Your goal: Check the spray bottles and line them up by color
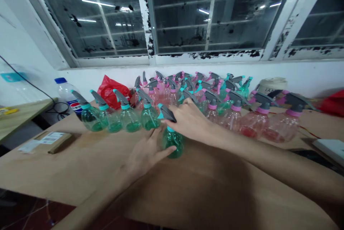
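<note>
One translucent green bottle (173, 146) with a grey-and-teal head is on the table (88, 165), right hand (189, 117) gripping its head, left hand (143, 154) spread against its body. Four green others (130, 118) line ten o'clock.

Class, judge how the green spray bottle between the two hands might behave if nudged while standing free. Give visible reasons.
The green spray bottle would probably tip fairly easily, since a bulky spray head sits above its rounded body. It seems likely to be light, being see-through and plastic-looking. Its glossy sides may feel slippery.
</note>
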### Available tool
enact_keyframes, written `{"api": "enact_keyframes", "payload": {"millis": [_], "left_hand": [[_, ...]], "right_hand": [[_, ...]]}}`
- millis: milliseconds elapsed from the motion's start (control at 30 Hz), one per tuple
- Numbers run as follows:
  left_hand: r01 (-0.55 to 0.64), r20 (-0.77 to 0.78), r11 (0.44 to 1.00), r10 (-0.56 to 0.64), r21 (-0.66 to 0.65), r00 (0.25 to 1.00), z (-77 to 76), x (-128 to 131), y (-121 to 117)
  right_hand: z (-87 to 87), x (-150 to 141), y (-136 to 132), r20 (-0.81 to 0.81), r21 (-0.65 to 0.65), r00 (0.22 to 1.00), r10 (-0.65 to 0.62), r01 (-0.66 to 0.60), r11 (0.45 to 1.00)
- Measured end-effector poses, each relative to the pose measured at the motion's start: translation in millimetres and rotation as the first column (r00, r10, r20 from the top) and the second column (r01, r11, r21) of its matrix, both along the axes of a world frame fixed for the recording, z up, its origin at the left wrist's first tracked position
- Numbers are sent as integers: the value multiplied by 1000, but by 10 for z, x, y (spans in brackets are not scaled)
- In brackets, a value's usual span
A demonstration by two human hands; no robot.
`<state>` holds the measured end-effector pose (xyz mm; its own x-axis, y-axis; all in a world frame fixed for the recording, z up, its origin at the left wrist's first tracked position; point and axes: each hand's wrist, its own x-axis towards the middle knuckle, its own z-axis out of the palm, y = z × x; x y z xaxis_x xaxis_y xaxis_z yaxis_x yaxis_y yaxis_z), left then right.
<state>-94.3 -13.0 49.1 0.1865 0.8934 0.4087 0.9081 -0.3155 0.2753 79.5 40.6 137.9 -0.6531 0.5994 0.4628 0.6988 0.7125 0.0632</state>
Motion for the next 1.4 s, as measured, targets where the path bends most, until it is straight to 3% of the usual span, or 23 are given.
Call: {"api": "enact_keyframes", "payload": {"millis": [200, 300, 433, 533, 700, 800, 867, 933, 1033, 1167, 1400], "left_hand": [[103, 50, 985, -96, -142, 994, 83, 488, -172], [129, 68, 981, -120, -147, 990, 109, 679, -213], [185, 111, 965, -167, -183, 980, 72, 883, -191], [223, 173, 956, -191, -193, 966, 13, 1033, -143], [319, 175, 937, -294, -142, 940, -60, 1308, -86], [318, 203, 935, -284, -157, 937, -91, 1412, -68], [343, 219, 927, -307, -150, 926, -120, 1422, -51], [392, 214, 907, -357, -152, 909, -167, 1377, -24], [435, 164, 880, -408, -193, 898, -270, 1222, 47], [410, 53, 884, -409, -224, 911, -404, 956, 202], [380, -73, 908, -397, -177, 915, -453, 713, 411]], "right_hand": [[-4, 413, -280, -67, -132, 997, -22, 13, 991], [-20, 688, -268, -131, -259, 990, 44, -77, 963], [-100, 1082, -175, -226, -433, 952, 205, -287, 854], [-221, 1290, -123, -324, -549, 920, 220, -372, 748], [-468, 1348, -97, -533, -523, 834, 140, -456, 720], [-581, 1302, -96, -712, -420, 698, 76, -510, 751], [-631, 1276, -94, -780, -371, 624, 40, -513, 774], [-666, 1260, -85, -797, -372, 603, 11, -506, 779], [-703, 1249, -53, -799, -386, 602, -4, -508, 771], [-736, 1247, 20, -795, -369, 607, 12, -500, 783], [-810, 1231, 163, -757, -360, 653, 27, -451, 817]]}}
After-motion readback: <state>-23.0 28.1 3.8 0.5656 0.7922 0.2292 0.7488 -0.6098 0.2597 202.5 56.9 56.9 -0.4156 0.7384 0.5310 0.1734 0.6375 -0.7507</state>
